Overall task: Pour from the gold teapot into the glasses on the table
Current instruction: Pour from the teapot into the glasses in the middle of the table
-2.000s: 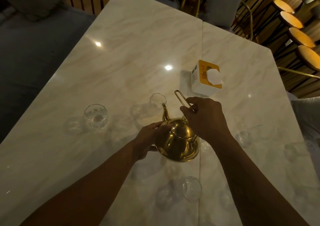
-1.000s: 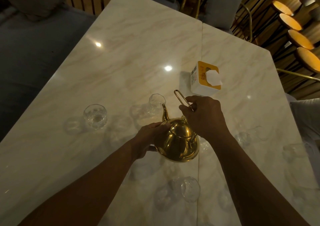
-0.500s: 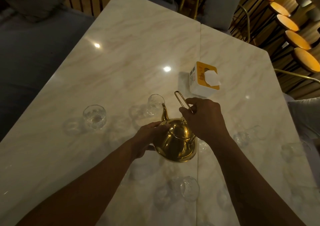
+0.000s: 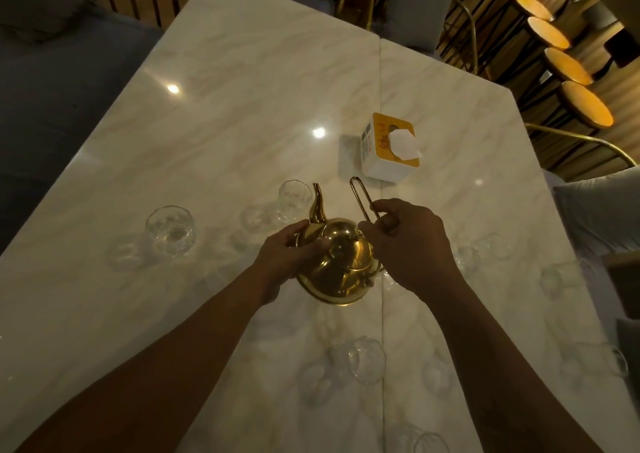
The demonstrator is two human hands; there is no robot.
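The gold teapot [image 4: 341, 265] hangs tilted over the marble table [image 4: 242, 113], its spout pointing away toward a clear glass [image 4: 294, 198] just beyond the tip. My right hand [image 4: 408, 244] grips the teapot's wire handle. My left hand [image 4: 289, 255] is curled against the left side of the pot's body, with the thumb on the lid. Another glass [image 4: 170, 230] stands to the left, one [image 4: 367, 359] near the seam below the pot, and fainter ones [image 4: 467, 256] at the right. I cannot tell whether liquid is flowing.
A white and yellow tissue box [image 4: 389, 147] stands just beyond my right hand. A seam splits the two table halves. Grey seats lie at the left and far end, wooden stools [image 4: 585, 104] at the upper right.
The teapot has shifted slightly away from me and its spout now reaches close to the far glass. My left hand has slid higher on the pot. Both hands keep their hold.
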